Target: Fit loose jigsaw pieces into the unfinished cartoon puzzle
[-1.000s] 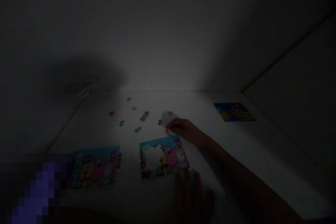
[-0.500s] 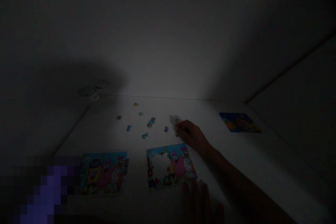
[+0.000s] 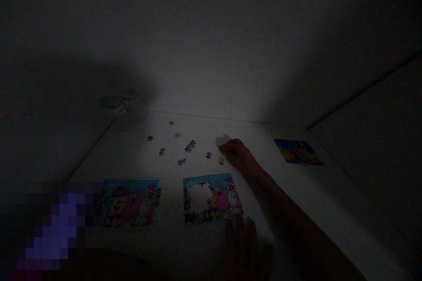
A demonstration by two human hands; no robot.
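Observation:
The scene is very dim. My right hand [image 3: 238,153] reaches across the white table [image 3: 263,175], its fingers curled down at the far end of a scatter of loose puzzle pieces [image 3: 189,145]. A yellow piece [image 3: 221,160] and a purple piece [image 3: 209,155] lie just left of it. In front sits a partly built cartoon puzzle [image 3: 224,197] with a white gap on its left side. My left hand [image 3: 245,246] lies flat near the puzzle's lower right corner, fingers stretched.
A finished cartoon picture [image 3: 132,202] lies left of the puzzle. Another coloured picture [image 3: 298,151] rests at the far right of the table. Two pale lidded containers [image 3: 123,105] stand at the back left corner against the wall.
My right hand moved away from the puzzle's top edge toward the far pieces, and a yellow piece now lies bare beside it. The view shifted slightly.

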